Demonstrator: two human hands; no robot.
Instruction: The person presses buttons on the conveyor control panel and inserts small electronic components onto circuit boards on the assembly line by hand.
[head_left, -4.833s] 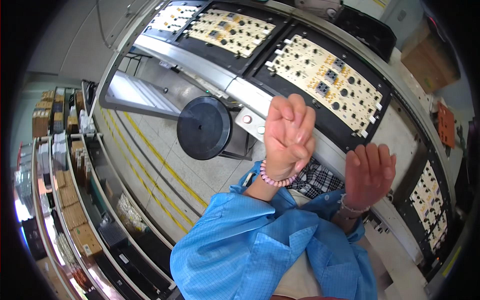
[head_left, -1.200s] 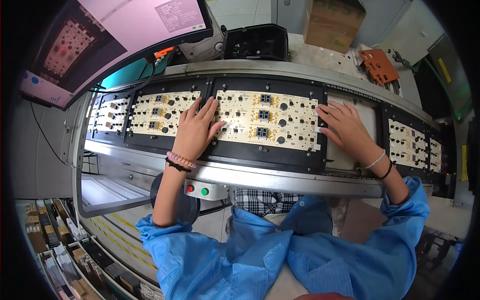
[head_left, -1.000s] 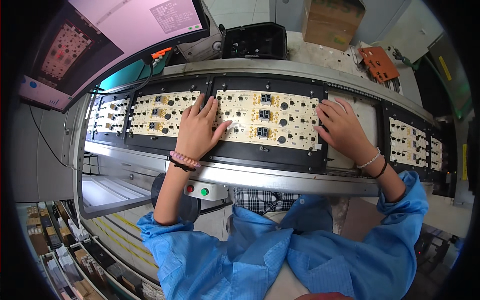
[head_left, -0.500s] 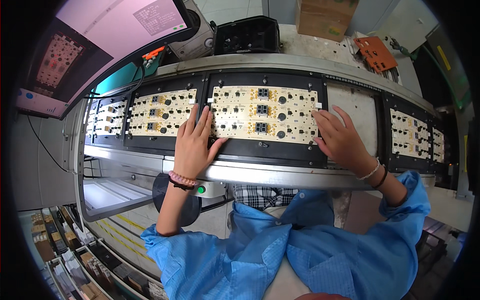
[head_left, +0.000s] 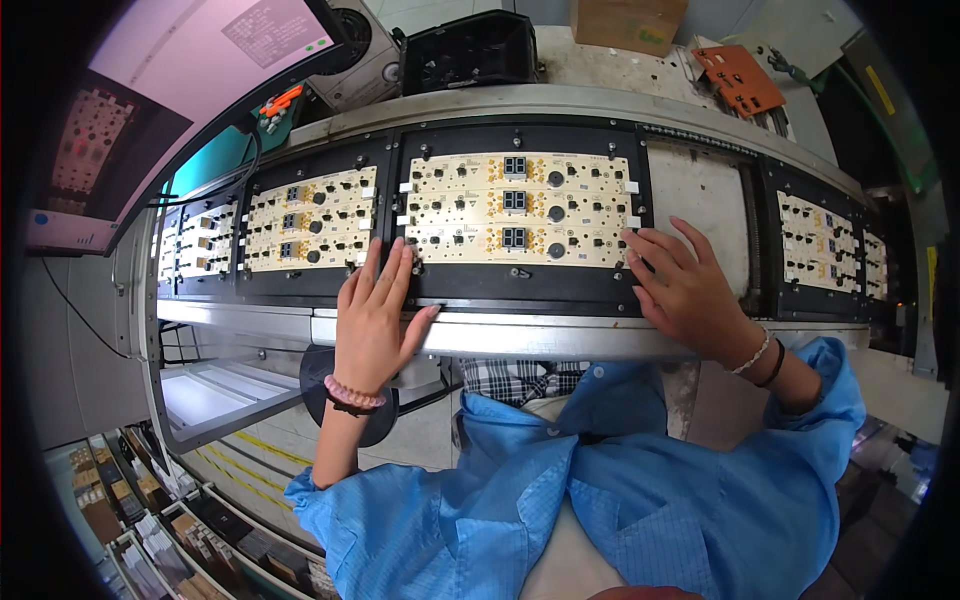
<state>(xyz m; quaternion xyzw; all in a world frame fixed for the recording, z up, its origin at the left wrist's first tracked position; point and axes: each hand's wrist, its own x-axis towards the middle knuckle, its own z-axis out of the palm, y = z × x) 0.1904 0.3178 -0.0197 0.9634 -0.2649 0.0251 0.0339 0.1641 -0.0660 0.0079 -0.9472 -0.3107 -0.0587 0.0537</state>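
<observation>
In front of me, a panel of three cream circuit boards (head_left: 470,208) sits in a black carrier frame (head_left: 470,290). Each board bears a two-digit display, a round black part and small black switches. My left hand (head_left: 375,318) lies with its fingers stretched out, fingertips at the left end of the nearest board and on the frame bar beside it; its thumb points right, over the frame's front edge. At that board's right end my right hand (head_left: 692,290) rests its fingertips, fingers spread and slightly bent. Neither hand grips anything that I can see.
More carriers with boards stand along the metal conveyor rail (head_left: 480,334), to the left (head_left: 300,225) and right (head_left: 815,240). A monitor (head_left: 190,90) overhangs the far left. Behind the line are a black bin (head_left: 468,55), a cardboard box (head_left: 628,24) and an orange plate (head_left: 740,80).
Both hands have slid nearer to me along the ends of the panel, from about the middle board to the nearest one. The view has shifted slightly.
</observation>
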